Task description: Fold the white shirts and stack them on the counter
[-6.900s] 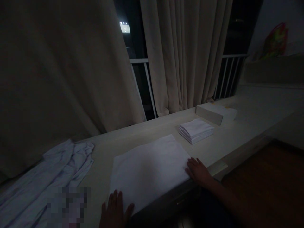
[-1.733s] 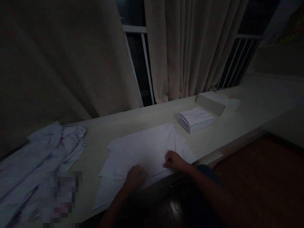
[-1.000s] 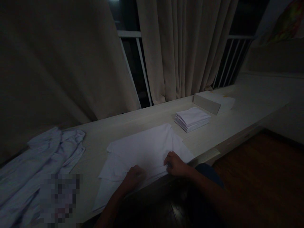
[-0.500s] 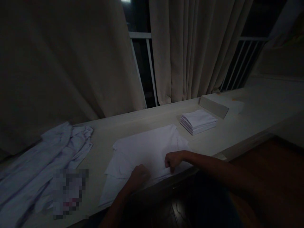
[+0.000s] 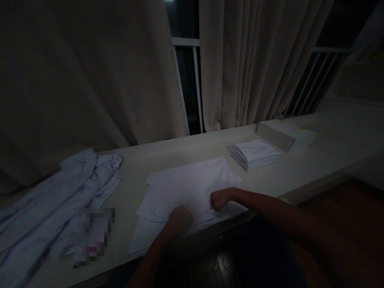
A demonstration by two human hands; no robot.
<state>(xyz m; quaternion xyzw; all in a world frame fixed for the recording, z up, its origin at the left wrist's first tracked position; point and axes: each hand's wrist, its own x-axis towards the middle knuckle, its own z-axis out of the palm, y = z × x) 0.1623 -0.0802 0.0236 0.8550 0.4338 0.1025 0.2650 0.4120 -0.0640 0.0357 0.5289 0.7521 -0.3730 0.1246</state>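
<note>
A white shirt (image 5: 189, 184) lies spread on the long pale table, its short sleeves out to the sides and its near part by the front edge. My right hand (image 5: 220, 199) is closed over the right part of the shirt, with the cloth at its curled fingers. To the left, my left hand (image 5: 179, 220) is low on the shirt near the table's front edge. Motion smears its fingers, so its grip does not show. A stack of folded white cloths (image 5: 255, 154) stands beyond the shirt to the right.
Crumpled white garments (image 5: 69, 192) are heaped at the left, with a pixelated patch beside them. An open white box (image 5: 276, 136) sits behind the folded stack. Beige curtains (image 5: 240, 68) hang along the table's (image 5: 132, 172) far side. The room is dim.
The whole view has shifted slightly, so things appear a little further right. Both hands stay at the shirt's near part; the left one is still blurred.
</note>
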